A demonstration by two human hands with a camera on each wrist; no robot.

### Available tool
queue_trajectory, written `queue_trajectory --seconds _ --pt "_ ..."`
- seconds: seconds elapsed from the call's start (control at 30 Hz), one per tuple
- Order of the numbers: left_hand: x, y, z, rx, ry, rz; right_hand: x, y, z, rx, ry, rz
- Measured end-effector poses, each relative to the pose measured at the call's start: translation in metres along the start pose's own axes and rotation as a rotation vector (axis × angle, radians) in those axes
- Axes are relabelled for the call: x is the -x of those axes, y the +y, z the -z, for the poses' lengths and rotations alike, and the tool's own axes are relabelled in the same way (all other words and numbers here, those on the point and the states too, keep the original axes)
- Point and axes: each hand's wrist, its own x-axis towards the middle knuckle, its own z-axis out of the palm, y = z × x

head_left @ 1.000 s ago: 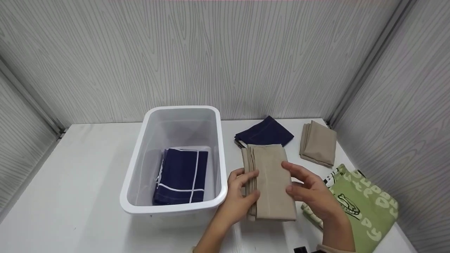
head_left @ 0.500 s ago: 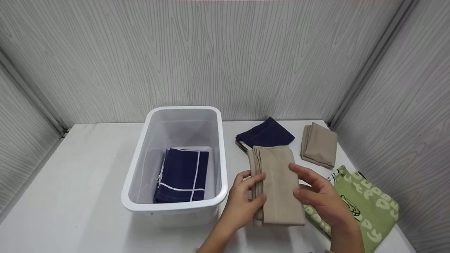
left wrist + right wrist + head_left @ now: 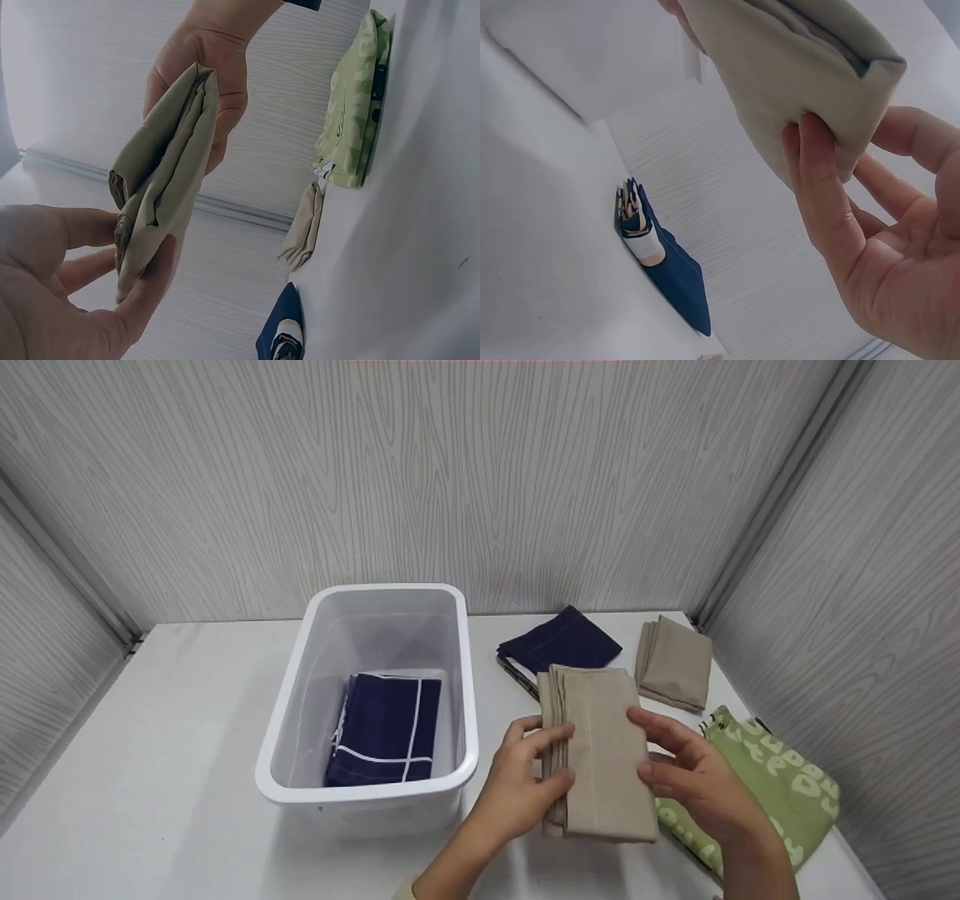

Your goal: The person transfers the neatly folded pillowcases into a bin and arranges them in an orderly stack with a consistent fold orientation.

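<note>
Left hand [image 3: 519,781] and right hand [image 3: 699,787] pinch opposite long sides of a folded beige cloth [image 3: 609,769] aloft above the white counter [image 3: 180,750], between bin [image 3: 367,796] and green cloth [image 3: 787,787], its long axis pointing toward the back edge, layered folds facing the bin.

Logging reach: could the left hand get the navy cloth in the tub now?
Probably not yet: the left hand pinches a folded beige cloth, though the open tub leaves its navy cloth uncovered.
</note>
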Motion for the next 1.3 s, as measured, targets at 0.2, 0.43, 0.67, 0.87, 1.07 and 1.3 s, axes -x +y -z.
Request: queue_trajectory --seconds 0.2,0.43,0.67,0.87,1.07,1.3 --pt "0.003 0.011 0.007 -0.057 0.025 -0.054 -0.002 -0.010 -0.007 -0.012 -0.039 0.023" --pt "0.005 0.027 0.015 -0.172 0.048 -0.101 -0.004 -0.027 -0.013 0.023 -0.039 0.040" --pt "0.002 0.040 0.025 -0.165 0.042 -0.096 -0.009 -0.041 -0.021 0.042 -0.003 0.055" --pt "0.002 0.051 0.039 -0.181 0.043 -0.107 -0.017 -0.052 -0.034 0.065 0.073 0.046" --pt "0.003 0.061 0.055 -0.186 0.022 -0.093 -0.028 -0.057 -0.043 0.061 0.071 0.038" --pt "0.003 0.065 0.070 -0.236 0.032 -0.083 -0.041 -0.060 -0.053 0.068 0.054 0.027"
